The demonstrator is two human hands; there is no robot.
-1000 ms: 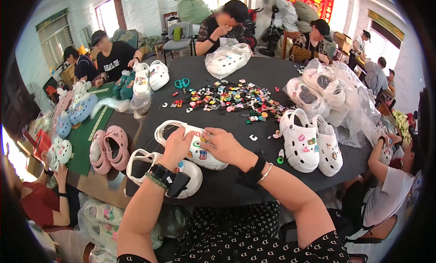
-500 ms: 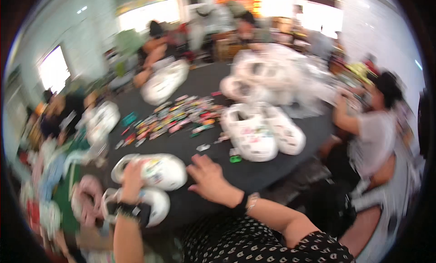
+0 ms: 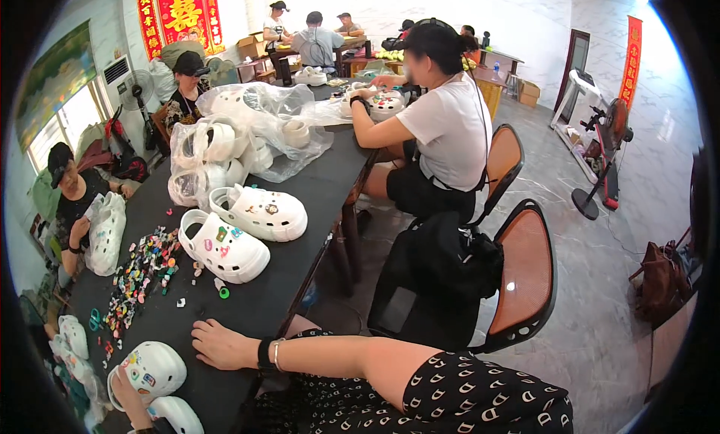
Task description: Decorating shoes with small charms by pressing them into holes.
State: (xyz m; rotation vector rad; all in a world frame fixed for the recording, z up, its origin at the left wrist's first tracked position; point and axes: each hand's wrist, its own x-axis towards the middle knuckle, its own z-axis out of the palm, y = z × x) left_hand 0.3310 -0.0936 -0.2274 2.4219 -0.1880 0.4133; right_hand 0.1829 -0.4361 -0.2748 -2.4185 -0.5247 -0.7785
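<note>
A white clog (image 3: 166, 363) decorated with colourful charms lies at the near left of the dark table. My left hand (image 3: 131, 404) grips it at the foot opening, its fingers partly hidden. Just below, a second white clog (image 3: 176, 414) is cut off by the lower part of the picture. My right hand (image 3: 225, 345) rests palm down on the black tabletop (image 3: 247, 314) with fingers apart, holding nothing. Ahead of it are a small green charm (image 3: 224, 292) and a little white piece (image 3: 181, 303). A heap of colourful shoe charms (image 3: 146, 273) spreads farther left.
Two charm-covered clogs, one nearer (image 3: 236, 255) and one farther (image 3: 274, 215), stand beyond the heap. Behind them are bagged white clogs (image 3: 217, 145). Teal scissors (image 3: 94, 319) lie at left. Co-workers sit around the table; an orange-backed chair (image 3: 525, 273) holding black cloth stands at right.
The view has swung to the right, bringing more of the room's right side into sight. My left hand stays at the clog, and my right hand stays on the table.
</note>
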